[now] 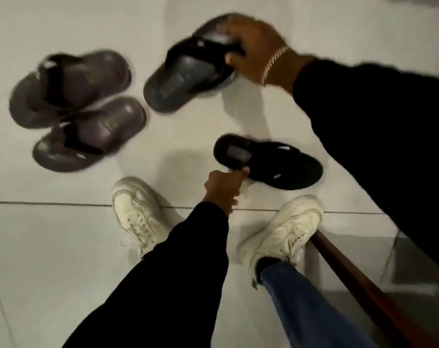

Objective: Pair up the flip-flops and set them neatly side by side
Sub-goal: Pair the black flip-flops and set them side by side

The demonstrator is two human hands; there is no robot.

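Note:
Two brown flip-flops lie side by side and touching on the pale floor at the left, one further away [70, 87] and one nearer [89, 134]. A dark grey flip-flop [185, 71] at the top middle is tilted, and my right hand [256, 50] grips its toe end. A black flip-flop [268, 162] lies flat on the floor in the middle. My left hand [224, 187] pinches its near edge. The whole picture is slightly blurred.
My two white sneakers [138, 214] [283, 232] stand on the tiled floor [50, 247] just below the black flip-flop. A reddish-brown wooden bar [359, 277] runs diagonally at the lower right, next to my right foot.

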